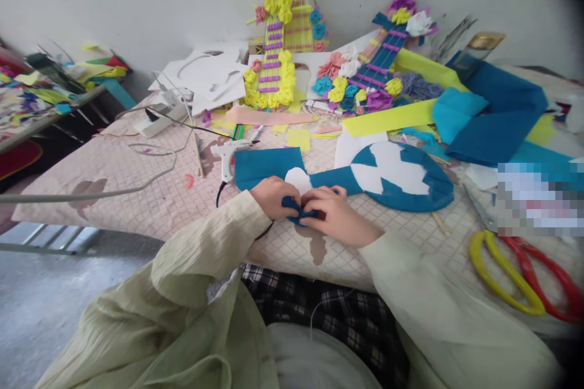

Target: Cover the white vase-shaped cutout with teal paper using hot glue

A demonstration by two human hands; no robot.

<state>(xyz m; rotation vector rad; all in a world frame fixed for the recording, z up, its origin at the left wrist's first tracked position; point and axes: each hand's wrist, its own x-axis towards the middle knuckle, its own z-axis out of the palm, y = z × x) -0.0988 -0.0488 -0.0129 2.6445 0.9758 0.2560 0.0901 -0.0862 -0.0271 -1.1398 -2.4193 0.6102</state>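
Centre of frame, at the near edge of the desk: your left hand and right hand meet on a small dark blue paper piece, fingers curled shut around it, pinching from both sides. Just above it lies the blue guitar cutout, its neck running left under your knuckles. The piece appears to be being rolled or folded; most of it is hidden by your fingers. Keep the pinch tight at the core and turn with the fingertips only, so the layers stay even. Keep both wrists low on the desk for steadiness. The glue gun sits just left of centre; mind its nozzle and cord.
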